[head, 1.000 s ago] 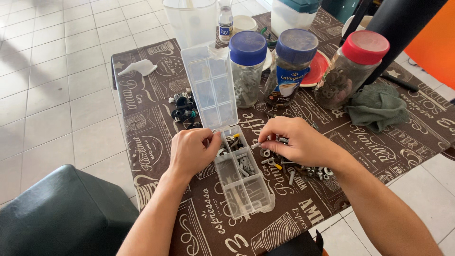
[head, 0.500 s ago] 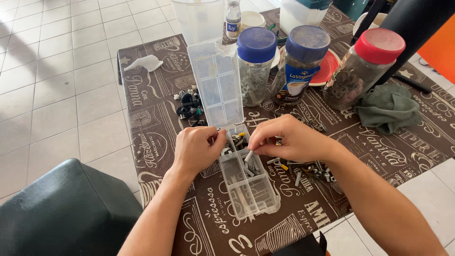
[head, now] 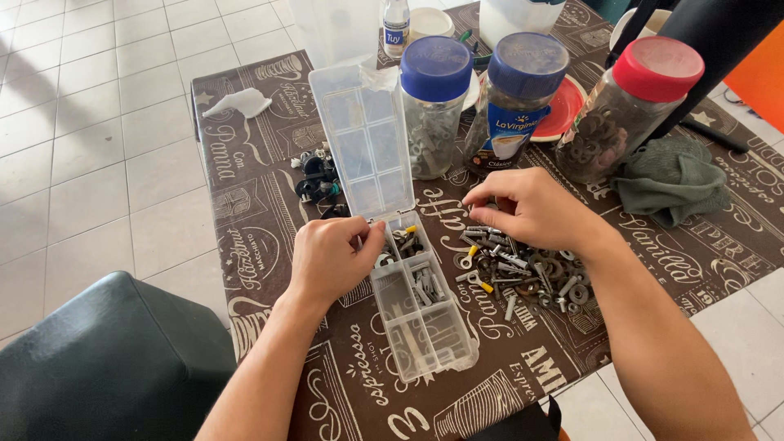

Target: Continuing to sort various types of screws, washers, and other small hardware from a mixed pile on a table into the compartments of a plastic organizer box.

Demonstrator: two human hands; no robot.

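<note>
Two bare hands work over a brown patterned oilcloth surface (head: 269,196), at whose near left corner a dark padded seat (head: 98,367) sits beside pale floor tiles (head: 98,122). Three clear jars stand along the far side: two with blue lids (head: 435,106), one with a red lid (head: 629,110), all packed with grey metal parts; a crumpled green cloth (head: 674,184) lies beside the red-lidded one. The clear plastic compartment box (head: 420,310) lies open at centre, its hinged lid (head: 363,139) tilted back, screws and plugs in its upper cells. The left hand (head: 331,261) is curled against the box's upper left edge, steadying it; whether it pinches anything cannot be told. The right hand (head: 531,208) hovers with fingertips drawn together above the loose pile of small screws, washers and yellow-tipped plugs (head: 523,269) just right of the box; any piece between them is hidden. Sorting well likely means bracing the light box firmly and picking single pieces, since the smooth metal bits scatter easily.
</note>
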